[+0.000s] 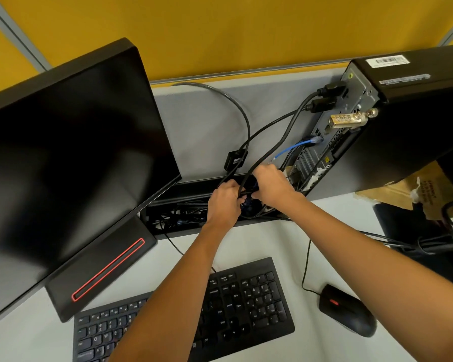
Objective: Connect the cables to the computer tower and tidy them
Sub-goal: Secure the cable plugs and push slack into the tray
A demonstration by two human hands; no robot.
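At the far left I am seeing the dark monitor (71, 158), tilted, its stand (100, 270) with a red line resting on the white desk (293, 244). In front of it the black keyboard (183, 312) is lying, partly hidden under the two forearms.

Behind the keyboard a black cable tray (173, 207) is sitting open along the back of the desk, with loose wires inside. Over this tray the left hand (224, 202) is gripping a bundle of black cables (249, 190); its grip is curled around them. Just beside it, touching the same bundle, the right hand (272, 184) is also pinching the cables with bent fingers.

From the bundle the black cables are rising to the right, into the back panel of the computer tower (403, 118), which is standing on the desk. A blue network cable (293, 147) is plugged there too, below a brass-coloured lock (351, 118).

At the lower right a black mouse (348, 309) is lying on the desk.
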